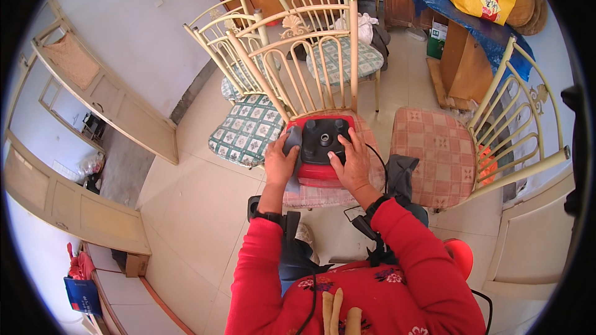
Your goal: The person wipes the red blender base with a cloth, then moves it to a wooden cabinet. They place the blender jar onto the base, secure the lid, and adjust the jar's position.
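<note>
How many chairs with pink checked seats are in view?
2: the center chair, bearing the red-and-black blender base, and the right chair beside it. Others may be hidden.

head-worn fisheye view, facing forward and down, near left hand (282, 162), right hand (354, 162)

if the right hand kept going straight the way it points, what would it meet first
The black top of the red appliance, just up and left of the right hand. The fingers may already touch its edge; depth is hard to judge here.
</note>
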{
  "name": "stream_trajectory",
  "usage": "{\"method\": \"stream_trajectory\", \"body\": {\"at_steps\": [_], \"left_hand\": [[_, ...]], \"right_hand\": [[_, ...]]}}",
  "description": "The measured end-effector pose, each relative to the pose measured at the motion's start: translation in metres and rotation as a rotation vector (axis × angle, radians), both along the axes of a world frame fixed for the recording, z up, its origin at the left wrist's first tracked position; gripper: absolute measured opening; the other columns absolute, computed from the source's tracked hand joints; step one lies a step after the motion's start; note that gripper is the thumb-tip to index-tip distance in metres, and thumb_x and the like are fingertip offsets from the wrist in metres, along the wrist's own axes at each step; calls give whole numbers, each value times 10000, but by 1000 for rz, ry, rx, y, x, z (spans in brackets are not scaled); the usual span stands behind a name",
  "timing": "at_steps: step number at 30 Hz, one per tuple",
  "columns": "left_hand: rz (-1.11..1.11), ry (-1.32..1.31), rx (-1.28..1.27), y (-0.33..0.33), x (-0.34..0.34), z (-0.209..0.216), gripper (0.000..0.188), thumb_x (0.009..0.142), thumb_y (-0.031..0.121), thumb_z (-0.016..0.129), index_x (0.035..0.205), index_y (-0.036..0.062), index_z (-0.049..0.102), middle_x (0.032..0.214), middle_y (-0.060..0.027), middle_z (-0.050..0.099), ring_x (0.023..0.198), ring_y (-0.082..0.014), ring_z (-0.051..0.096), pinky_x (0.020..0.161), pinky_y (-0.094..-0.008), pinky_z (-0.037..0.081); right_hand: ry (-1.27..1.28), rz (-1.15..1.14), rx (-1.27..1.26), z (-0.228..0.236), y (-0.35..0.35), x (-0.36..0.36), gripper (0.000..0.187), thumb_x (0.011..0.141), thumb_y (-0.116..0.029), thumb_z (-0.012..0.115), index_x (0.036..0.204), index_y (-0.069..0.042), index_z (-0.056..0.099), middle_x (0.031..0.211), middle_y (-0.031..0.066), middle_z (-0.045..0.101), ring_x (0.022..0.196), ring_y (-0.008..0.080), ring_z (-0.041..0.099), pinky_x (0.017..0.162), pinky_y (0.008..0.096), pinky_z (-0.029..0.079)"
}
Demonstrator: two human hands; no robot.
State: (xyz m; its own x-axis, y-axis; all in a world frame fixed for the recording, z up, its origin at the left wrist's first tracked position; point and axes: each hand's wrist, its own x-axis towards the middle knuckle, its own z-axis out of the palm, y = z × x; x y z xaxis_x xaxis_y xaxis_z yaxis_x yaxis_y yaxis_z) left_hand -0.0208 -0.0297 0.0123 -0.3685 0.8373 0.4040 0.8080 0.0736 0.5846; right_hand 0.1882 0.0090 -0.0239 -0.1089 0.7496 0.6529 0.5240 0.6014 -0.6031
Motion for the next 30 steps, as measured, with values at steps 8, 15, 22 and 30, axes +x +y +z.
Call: {"method": "stream_trajectory", "body": {"at_steps": [8,15,22,30], "left_hand": [[138,114,-251,90,-15,9,440,860,429,624,1204,156,601,1086,-195,619,1006,-384,607,849,-480,493],[17,16,-262,86,-20,3,505,897,384,581,1312,108,507,1158,-250,593,1048,-436,579,889,-501,467],[-87,-61,50,-23,6,-25,542,892,172,592,1371,-6,411,1290,-271,503,1180,-443,482,1004,-476,385],[-78,112,-9,10,-6,-15,501,906,276,579,1359,97,464,1307,-206,519,1169,-417,499,958,-494,421]], "right_hand": [[5,9,25,2,3,0,494,783,-296,714,1209,-83,579,1423,173,416,1275,408,402,1032,503,337],[32,37,10,5,2,3,491,779,-263,721,1205,-69,572,1419,189,411,1266,423,402,1051,502,329],[56,62,1,4,-2,4,491,790,-248,717,1219,-67,561,1432,199,392,1289,425,372,1062,494,323],[39,54,2,2,1,3,493,793,-259,719,1221,-72,562,1442,186,383,1299,420,367,1067,490,319]]}}
